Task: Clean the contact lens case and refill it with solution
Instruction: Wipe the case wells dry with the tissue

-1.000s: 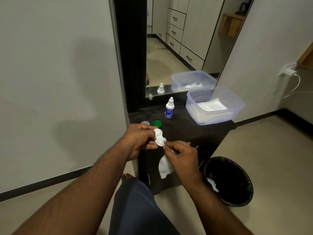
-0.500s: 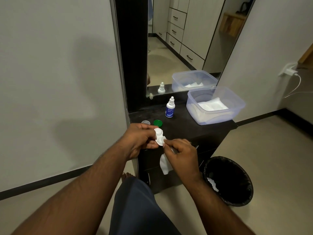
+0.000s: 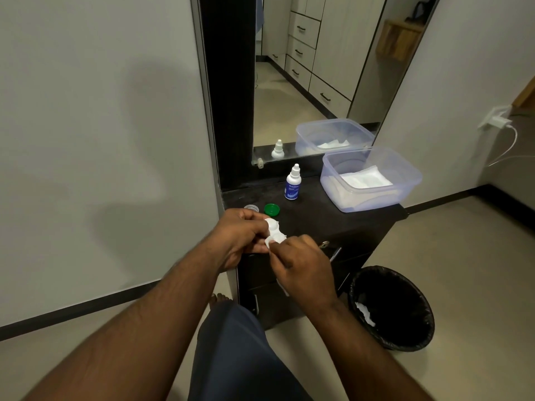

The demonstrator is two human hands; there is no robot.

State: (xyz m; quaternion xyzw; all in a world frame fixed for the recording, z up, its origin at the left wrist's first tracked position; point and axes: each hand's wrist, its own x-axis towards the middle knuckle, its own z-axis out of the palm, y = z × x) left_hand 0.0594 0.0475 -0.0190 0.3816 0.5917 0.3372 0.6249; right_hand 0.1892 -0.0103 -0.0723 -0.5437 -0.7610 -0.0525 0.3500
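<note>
My left hand holds the white contact lens case over the front left of the dark cabinet top. My right hand presses a white tissue against the case's lower well; most of the tissue is hidden under the fingers. A green cap and a grey cap lie on the cabinet just behind my left hand. The small solution bottle, white with a blue label, stands upright further back.
A clear plastic tub with folded white tissues sits at the cabinet's right. A mirror rises behind. A black bin with a crumpled tissue stands on the floor at the right. My knee is below.
The hanging tail of the tissue has been drawn up under my right hand, which has shifted slightly while rubbing the case. My left hand stays in place.
</note>
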